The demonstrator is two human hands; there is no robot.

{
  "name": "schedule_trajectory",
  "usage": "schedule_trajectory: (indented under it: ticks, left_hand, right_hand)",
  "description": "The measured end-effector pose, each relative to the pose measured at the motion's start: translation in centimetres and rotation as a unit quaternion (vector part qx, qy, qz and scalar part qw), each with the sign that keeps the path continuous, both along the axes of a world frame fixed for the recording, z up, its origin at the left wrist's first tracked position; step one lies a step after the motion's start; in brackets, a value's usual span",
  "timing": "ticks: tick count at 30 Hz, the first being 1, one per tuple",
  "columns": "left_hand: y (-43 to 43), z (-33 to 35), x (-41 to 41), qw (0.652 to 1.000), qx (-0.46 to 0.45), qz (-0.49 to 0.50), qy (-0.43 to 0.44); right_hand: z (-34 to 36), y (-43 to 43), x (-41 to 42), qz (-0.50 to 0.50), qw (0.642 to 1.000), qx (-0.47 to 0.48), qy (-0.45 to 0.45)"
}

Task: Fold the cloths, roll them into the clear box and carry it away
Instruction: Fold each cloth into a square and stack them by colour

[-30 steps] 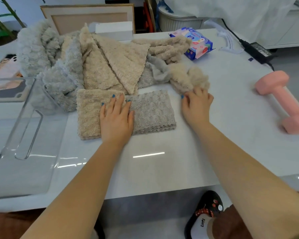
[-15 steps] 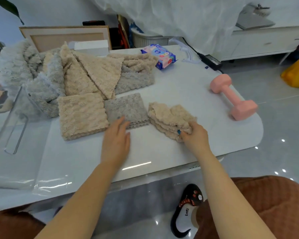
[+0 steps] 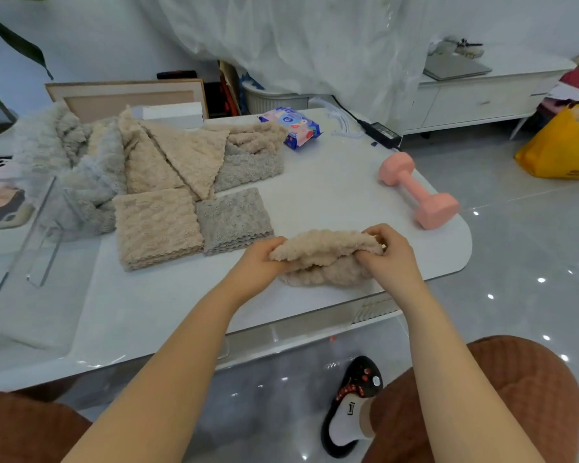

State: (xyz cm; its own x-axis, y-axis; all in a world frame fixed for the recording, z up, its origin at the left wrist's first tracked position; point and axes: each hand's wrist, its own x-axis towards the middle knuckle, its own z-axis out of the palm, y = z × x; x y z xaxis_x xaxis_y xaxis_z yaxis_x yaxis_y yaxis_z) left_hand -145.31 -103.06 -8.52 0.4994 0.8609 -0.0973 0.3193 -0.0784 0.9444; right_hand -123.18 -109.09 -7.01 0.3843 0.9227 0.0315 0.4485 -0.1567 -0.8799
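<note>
Left hand (image 3: 259, 259) has come off the grey folded cloth (image 3: 233, 218); w/ right hand (image 3: 386, 253) it now clenches the beige cloth (image 3: 325, 252), bunched at the table (image 3: 331, 195) front edge. Clear box (image 3: 41, 248) sits far left, contents unclear thru glare.

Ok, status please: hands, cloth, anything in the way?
Left hand and right hand each grip one end of the fluffy beige cloth. Cloth bunched, not folded. Pink dumbbell apart, not blocking.
</note>
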Motion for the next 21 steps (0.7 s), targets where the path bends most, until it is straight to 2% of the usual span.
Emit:
schedule_trajectory:
  ticks: [3,5,7,9,11,12,15,18,19,20,21]
  left_hand:
    - [-0.3,1.6,-0.5,0.994,-0.078,0.021,-0.079]
    - [-0.4,2.6,-1.0,0.97,-0.14,0.069,-0.188]
    - [-0.3,3.2,-1.5,0.916,-0.235,0.099,-0.309]
    - [0.0,3.3,-1.9,0.878,-0.31,0.105,-0.35]
    - [-0.2,2.9,-2.2,0.883,-0.346,0.067,-0.31]
    - [-0.4,2.5,-2.1,0.898,-0.345,0.05,-0.27]
    - [-0.5,1.8,-2.0,0.936,-0.292,0.077,-0.18]
    - [0.1,1.9,-2.3,0.95,-0.245,0.11,-0.162]
    - [0.6,2.1,-2.5,0.954,-0.236,0.106,-0.155]
    - [1.0,2.4,-2.6,0.959,-0.22,0.099,-0.147]
    - [1.5,2.8,-2.7,0.967,-0.195,0.094,-0.135]
  right_hand:
    - [0.5,0.3,-0.1,0.0,0.999,-0.049,0.025]
    - [1.5,0.2,-0.9,0.05,0.987,-0.059,0.141]
    - [2.3,-0.1,-2.1,0.099,0.944,-0.071,0.307]
    - [2.2,0.0,-2.9,0.107,0.877,-0.08,0.461]
    - [1.4,0.3,-3.5,0.104,0.807,-0.086,0.575]
    - [1.0,0.4,-3.8,0.11,0.785,-0.088,0.604]
    - [0.3,0.6,-3.9,0.131,0.762,-0.087,0.628]
    - [0.1,0.5,-3.2,0.128,0.733,-0.067,0.665]
    - [0.0,0.5,-2.8,0.129,0.735,-0.074,0.661]
    - [0.2,0.6,-2.5,0.128,0.76,-0.086,0.631]
    - [0.5,0.8,-2.3,0.134,0.801,-0.096,0.576]
